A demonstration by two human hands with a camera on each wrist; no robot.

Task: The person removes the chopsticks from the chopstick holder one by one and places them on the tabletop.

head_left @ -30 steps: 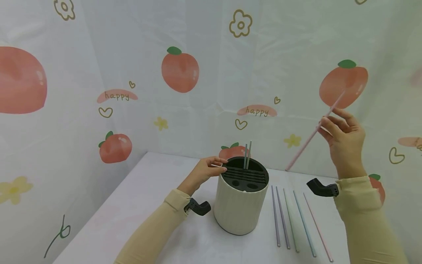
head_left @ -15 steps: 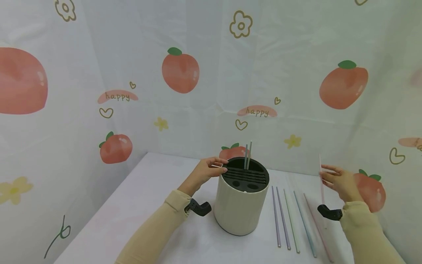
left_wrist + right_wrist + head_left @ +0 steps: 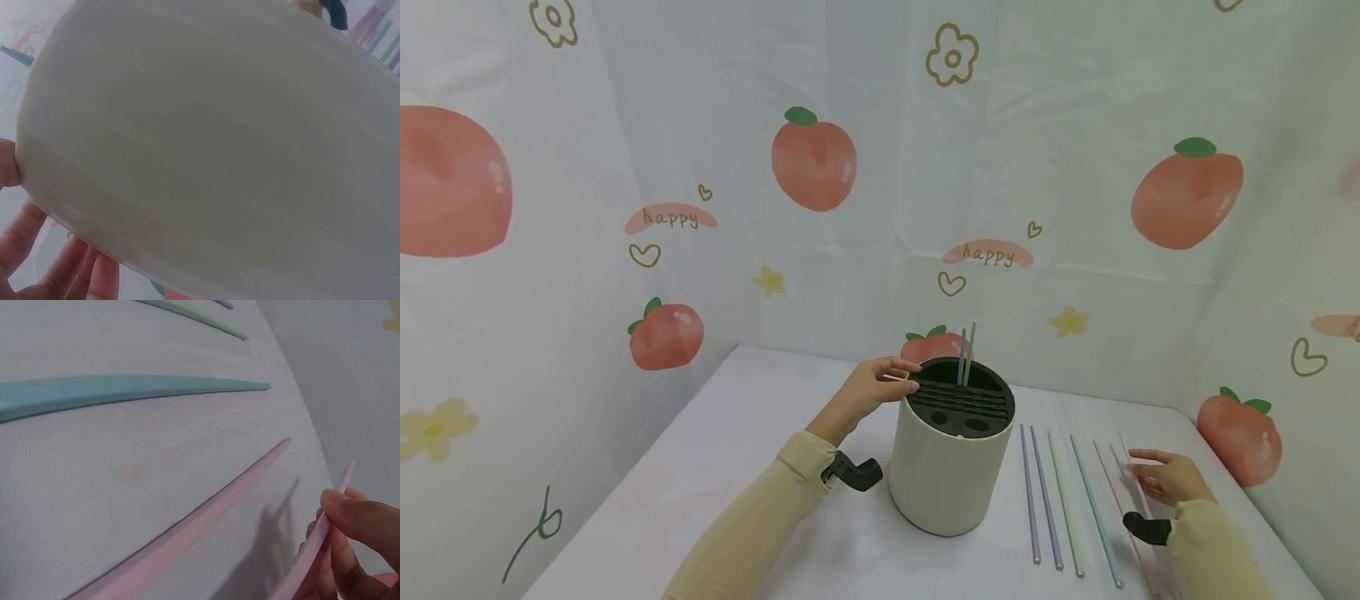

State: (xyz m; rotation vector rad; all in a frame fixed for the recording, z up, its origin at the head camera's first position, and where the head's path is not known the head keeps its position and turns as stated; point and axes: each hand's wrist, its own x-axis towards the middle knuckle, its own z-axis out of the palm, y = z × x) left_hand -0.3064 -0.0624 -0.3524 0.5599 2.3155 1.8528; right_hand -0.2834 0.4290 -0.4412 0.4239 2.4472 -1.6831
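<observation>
My left hand [image 3: 865, 396] rests on the rim of a cream utensil holder [image 3: 951, 475] with a slotted black top. In the left wrist view its fingertips [image 3: 72, 265] lie against the outer wall. Two thin chopsticks [image 3: 972, 346] stand in the holder's rear opening. At the right, my right hand [image 3: 1172, 479] pinches a pink chopstick [image 3: 312, 544] between thumb and fingers, low over the table. Beside it lies another pink chopstick [image 3: 215, 515], roughly parallel in the head view. Further left lie a blue chopstick [image 3: 1097, 514], a green one [image 3: 1066, 507] and two purple chopsticks [image 3: 1047, 500].
The white table [image 3: 700, 500] meets a white curtain [image 3: 880, 167] printed with peaches and flowers at the back and right. The holder stands between my left arm and the row of chopsticks.
My right hand has come down from high in front of the curtain to the table's right side, bringing the pink chopstick beside the other pink one. My left hand stays on the holder.
</observation>
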